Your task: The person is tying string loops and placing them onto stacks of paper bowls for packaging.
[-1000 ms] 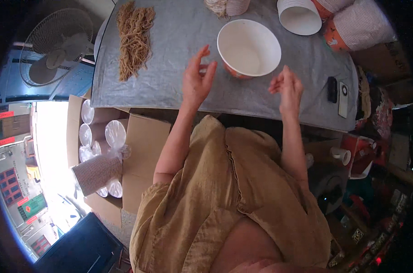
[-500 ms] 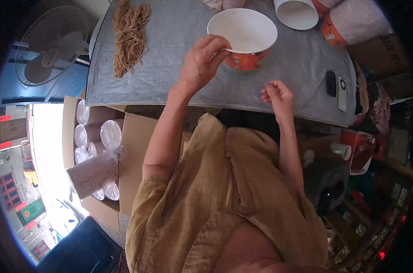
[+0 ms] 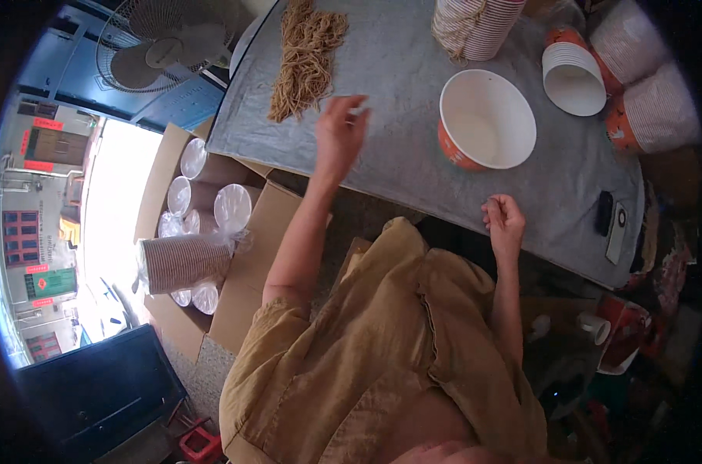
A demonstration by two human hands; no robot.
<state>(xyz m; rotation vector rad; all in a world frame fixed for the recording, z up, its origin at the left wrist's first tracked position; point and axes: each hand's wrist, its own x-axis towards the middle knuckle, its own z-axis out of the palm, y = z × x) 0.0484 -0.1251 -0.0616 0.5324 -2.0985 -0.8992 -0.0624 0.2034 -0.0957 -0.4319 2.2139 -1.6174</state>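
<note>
My left hand (image 3: 339, 135) hovers over the grey table (image 3: 397, 155) with fingers spread and nothing in it, just right of a long pile of brown dry noodles (image 3: 304, 58). An empty white paper bowl with an orange outside (image 3: 486, 120) stands on the table to the right of that hand. My right hand (image 3: 504, 220) rests at the table's near edge below the bowl, fingers loosely curled, holding nothing I can see.
A stack of striped paper bowls (image 3: 474, 27) stands at the back. More stacked bowls (image 3: 573, 77) and wrapped stacks (image 3: 652, 108) lie at the right. A dark phone (image 3: 603, 213) and a white device (image 3: 620, 232) lie near the right edge. Cardboard boxes with wrapped lids (image 3: 204, 209) and a fan (image 3: 161, 46) stand at the left.
My left hand let go of the bowl's rim and moved left toward the noodles. The bowl now stands alone on the table. My right hand stayed at the table edge.
</note>
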